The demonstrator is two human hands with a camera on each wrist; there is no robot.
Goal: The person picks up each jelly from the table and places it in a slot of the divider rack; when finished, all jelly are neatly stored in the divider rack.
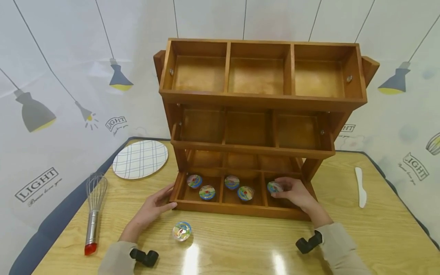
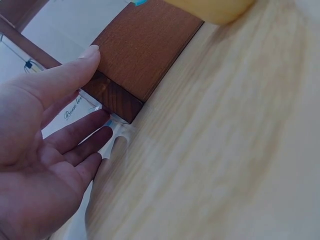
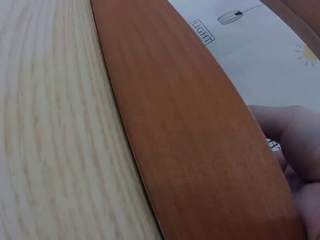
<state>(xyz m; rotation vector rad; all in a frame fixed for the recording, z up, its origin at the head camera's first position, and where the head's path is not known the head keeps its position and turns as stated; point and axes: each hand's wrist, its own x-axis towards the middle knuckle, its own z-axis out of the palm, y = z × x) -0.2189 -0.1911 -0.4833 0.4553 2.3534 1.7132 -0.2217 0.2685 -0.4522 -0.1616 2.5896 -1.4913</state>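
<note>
A brown wooden three-tier rack (image 1: pixel 220 207) stands on the table, each tier split into three compartments. In the bottom tier's right compartment, my right hand (image 1: pixel 296 193) pinches a small sealed jelly cup (image 1: pixel 274 187) between thumb and fingers. Two similar cups lie in the left compartment, among them one cup (image 1: pixel 207 193), and two in the middle one, including another cup (image 1: pixel 245 193). My left hand (image 1: pixel 151 208) touches the rack's front left corner, thumb at the front and fingers along the side. One more jelly cup (image 1: pixel 181 231) sits on the table near that hand. The right wrist view hides the pinched cup behind the front board (image 3: pixel 190 120).
On the left are a round checked plate (image 1: pixel 140 159) and a whisk (image 1: pixel 93 210) with a red handle end. A white plastic knife (image 1: pixel 360 187) lies to the right. Behind the table (image 1: pixel 233 244) hangs a printed backdrop (image 1: pixel 68 114).
</note>
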